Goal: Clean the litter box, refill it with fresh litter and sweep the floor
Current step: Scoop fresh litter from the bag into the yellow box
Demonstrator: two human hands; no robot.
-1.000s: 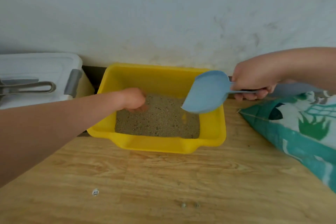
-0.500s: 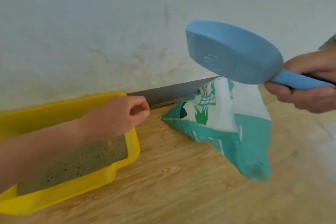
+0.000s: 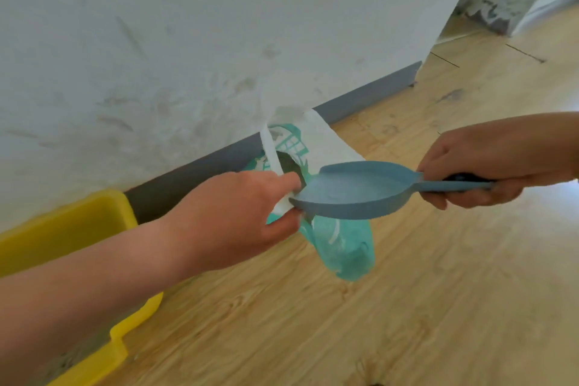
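A person's left hand is pinching the open rim of a teal-and-white litter bag at centre frame, while the right hand is gripping the handle of a blue scoop at its mouth; the yellow litter box is sitting lower left.

Wooden floor carries yellow litter box and teal litter bag.
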